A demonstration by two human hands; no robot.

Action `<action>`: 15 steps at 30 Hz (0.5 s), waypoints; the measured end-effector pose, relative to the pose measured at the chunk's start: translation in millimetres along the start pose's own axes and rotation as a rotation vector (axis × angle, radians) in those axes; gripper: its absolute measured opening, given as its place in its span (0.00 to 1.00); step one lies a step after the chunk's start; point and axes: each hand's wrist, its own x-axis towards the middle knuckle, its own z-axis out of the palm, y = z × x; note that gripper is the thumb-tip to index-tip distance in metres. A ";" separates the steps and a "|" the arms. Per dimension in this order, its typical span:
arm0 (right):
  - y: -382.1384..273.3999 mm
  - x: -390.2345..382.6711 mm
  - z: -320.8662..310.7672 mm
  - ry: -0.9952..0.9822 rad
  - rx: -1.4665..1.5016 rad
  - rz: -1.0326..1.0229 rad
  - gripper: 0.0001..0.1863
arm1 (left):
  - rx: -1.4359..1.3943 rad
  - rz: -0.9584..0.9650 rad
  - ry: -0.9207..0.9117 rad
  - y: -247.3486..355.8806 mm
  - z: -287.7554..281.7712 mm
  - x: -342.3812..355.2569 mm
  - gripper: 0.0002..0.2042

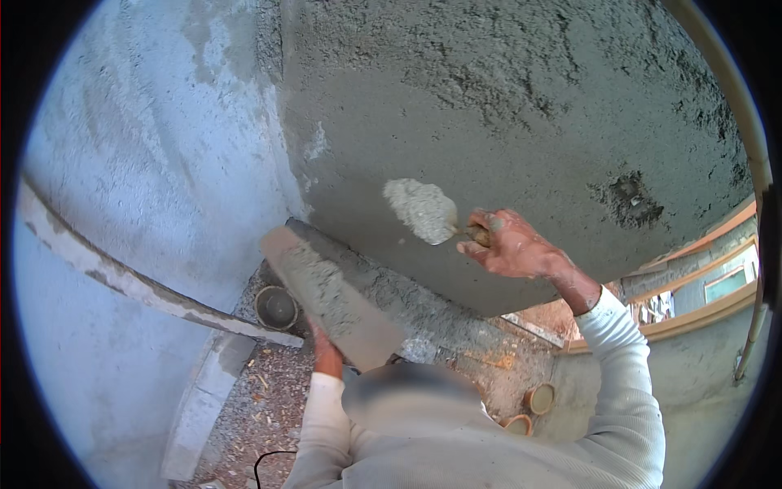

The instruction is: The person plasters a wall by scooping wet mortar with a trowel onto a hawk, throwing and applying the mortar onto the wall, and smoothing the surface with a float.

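Observation:
My right hand (521, 247) is closed round the handle of a trowel (479, 235), raised in front of a wall with grey plaster (366, 163). A thick heap of wet mortar (417, 208) covers most of its blade. Lower and to the left, my left hand (327, 352) holds up a long flat mortar board (371, 334) from below. The board lies aslant, its far end toward the wall corner, and wet mortar (322, 281) is spread along its middle. The board hides most of my left fingers.
A bucket (276, 310) stands in the corner by the board. Two round containers (539, 398) sit at lower right. Debris covers the floor (261, 399). A pole (757, 155) rises at far right, beside an opening (729, 281). The plaster has a rough hollow (631, 200).

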 end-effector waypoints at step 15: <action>108.4 9.3 -86.8 -0.251 0.904 -0.292 0.12 | 0.017 0.391 0.347 -80.2 -156.0 -222.0 0.25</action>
